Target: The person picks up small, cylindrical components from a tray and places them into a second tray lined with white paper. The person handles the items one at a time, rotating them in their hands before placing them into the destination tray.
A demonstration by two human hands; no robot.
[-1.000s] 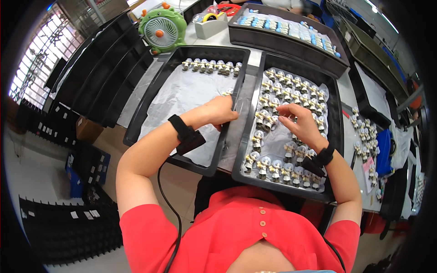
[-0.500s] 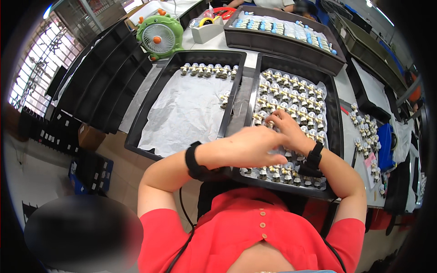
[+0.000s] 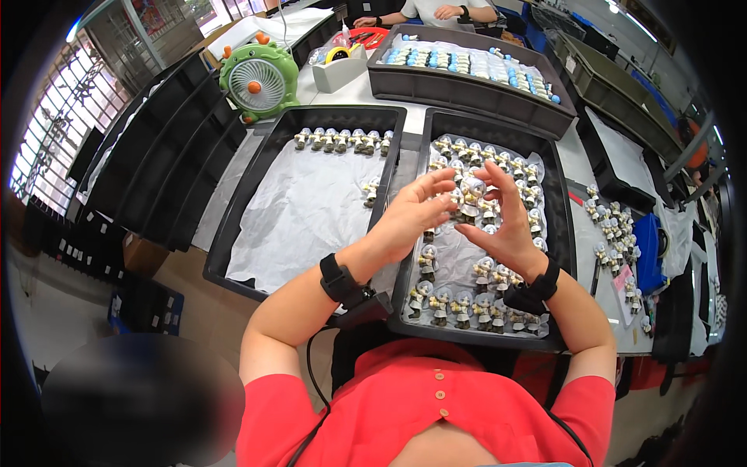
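Observation:
Over the right black tray (image 3: pixel 566 257) my right hand (image 3: pixel 506 226) pinches a small figurine (image 3: pixel 471 196) upright, index finger at its head and thumb near its base. The figurine has a pale silvery head, a white and gold body and a dark base. My left hand (image 3: pixel 412 214) is just left of it, fingers curved and apart; any touch is hard to make out. Rows of similar figurines (image 3: pixel 462 305) lie on white paper below. In the left black tray (image 3: pixel 257 233), lined with white paper, are a back row of figurines (image 3: pixel 342 140) and a few at its right side (image 3: pixel 371 189).
A green fan (image 3: pixel 259 82) and a tape dispenser (image 3: pixel 339 70) stand behind the trays. A large brown crate (image 3: pixel 467 87) holds blue and white pieces; another person's hand (image 3: pixel 449 12) shows beyond it. Loose figurines (image 3: pixel 615 226) and a blue box (image 3: pixel 647 253) lie at right.
My hands, which overlapped low over the right tray, have come apart and up. A figurine now shows between them. The view has shifted slightly.

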